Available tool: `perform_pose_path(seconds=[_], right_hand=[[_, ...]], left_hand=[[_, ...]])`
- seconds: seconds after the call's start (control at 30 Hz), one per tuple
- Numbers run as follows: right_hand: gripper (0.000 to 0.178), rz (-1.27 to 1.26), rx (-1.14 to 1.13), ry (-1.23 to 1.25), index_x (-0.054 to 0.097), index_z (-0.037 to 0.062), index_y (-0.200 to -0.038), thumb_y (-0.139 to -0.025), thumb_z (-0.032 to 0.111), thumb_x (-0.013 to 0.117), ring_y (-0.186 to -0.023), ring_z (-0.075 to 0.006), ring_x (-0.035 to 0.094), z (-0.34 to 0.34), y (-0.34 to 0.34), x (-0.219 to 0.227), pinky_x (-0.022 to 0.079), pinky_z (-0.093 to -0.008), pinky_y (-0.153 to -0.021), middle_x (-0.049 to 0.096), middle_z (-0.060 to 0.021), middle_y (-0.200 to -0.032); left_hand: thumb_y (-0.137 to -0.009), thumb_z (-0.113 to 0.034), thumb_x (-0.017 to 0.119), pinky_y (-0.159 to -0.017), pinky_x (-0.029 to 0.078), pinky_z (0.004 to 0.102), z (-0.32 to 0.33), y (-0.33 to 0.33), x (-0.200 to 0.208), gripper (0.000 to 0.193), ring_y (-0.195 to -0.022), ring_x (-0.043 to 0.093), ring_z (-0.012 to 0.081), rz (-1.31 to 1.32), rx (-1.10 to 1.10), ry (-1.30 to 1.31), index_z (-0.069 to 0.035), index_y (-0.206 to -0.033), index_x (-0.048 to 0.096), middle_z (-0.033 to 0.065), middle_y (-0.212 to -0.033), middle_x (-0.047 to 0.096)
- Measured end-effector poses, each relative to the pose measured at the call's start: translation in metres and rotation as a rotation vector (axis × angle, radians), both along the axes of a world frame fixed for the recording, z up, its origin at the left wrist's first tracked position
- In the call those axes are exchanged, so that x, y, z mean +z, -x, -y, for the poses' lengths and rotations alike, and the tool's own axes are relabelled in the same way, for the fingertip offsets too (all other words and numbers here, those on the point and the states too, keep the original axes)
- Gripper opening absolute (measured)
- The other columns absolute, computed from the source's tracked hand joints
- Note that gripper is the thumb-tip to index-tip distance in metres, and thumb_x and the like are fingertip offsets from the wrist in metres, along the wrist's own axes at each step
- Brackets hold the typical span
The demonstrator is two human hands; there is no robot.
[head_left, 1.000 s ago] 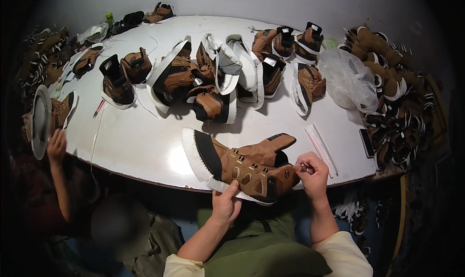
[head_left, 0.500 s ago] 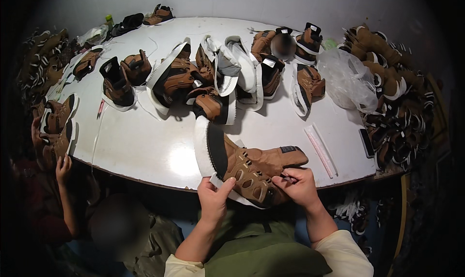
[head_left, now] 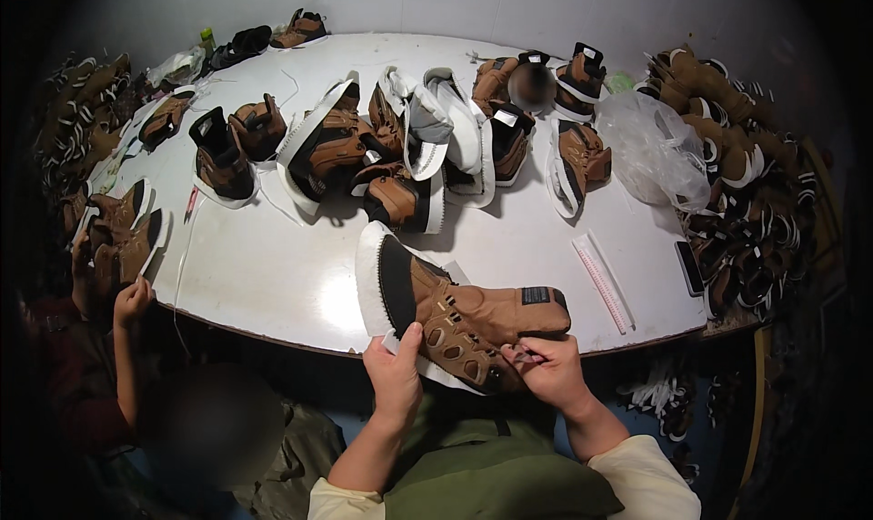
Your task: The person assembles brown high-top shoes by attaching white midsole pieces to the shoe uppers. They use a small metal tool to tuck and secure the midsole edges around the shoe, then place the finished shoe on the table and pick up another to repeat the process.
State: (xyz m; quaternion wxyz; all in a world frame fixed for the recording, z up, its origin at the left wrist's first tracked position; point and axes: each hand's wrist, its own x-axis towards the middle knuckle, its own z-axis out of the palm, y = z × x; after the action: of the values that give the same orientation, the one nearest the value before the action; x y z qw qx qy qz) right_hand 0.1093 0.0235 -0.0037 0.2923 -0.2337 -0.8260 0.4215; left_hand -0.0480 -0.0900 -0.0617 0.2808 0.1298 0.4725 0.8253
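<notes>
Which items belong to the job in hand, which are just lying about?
In hand:
- brown shoe upper, held by the left hand
- thin object, kind unclear, in the right hand

Apparently lying about:
- ruler-like strip
- clear plastic bag
- flat black object

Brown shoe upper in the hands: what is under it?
Beyond the brown shoe upper, the white table shows; the stretch directly beneath is covered. Of the left hand, the thumb shows; fingers tucked underneath are hidden.
</notes>
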Motion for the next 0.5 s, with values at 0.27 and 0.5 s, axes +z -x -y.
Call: perform_pose_path(seconds=[0.27,0.5], right_hand=[[0.025,-0.043,-0.037,-0.005,0.049,-0.0035,-0.061,-0.079,-0.004,0.067,-0.05,-0.0073,0.035,0.005,0.003,-0.001,0.034,-0.0217,-0.048,0.042,-0.0042,-0.052],[0.025,-0.043,-0.046,-0.004,0.049,-0.0033,-0.061,-0.08,-0.003,0.066,-0.052,-0.0068,0.034,0.005,0.001,-0.002,0.032,-0.0218,-0.047,0.039,-0.0033,-0.052]], left_hand=[[-0.09,-0.003,0.057,-0.081,0.051,0.03,-0.002,-0.001,-0.011,0.02,-0.089,0.064,0.0155,0.153,-0.048,-0.194,0.003,-0.11,0.058,0.0083,-0.102,0.066],[-0.093,-0.006,0.054,-0.084,0.051,0.0328,-0.001,0.0,-0.013,0.024,-0.093,0.064,0.0178,0.191,-0.112,-0.227,0.003,-0.115,0.055,0.0099,-0.106,0.065]])
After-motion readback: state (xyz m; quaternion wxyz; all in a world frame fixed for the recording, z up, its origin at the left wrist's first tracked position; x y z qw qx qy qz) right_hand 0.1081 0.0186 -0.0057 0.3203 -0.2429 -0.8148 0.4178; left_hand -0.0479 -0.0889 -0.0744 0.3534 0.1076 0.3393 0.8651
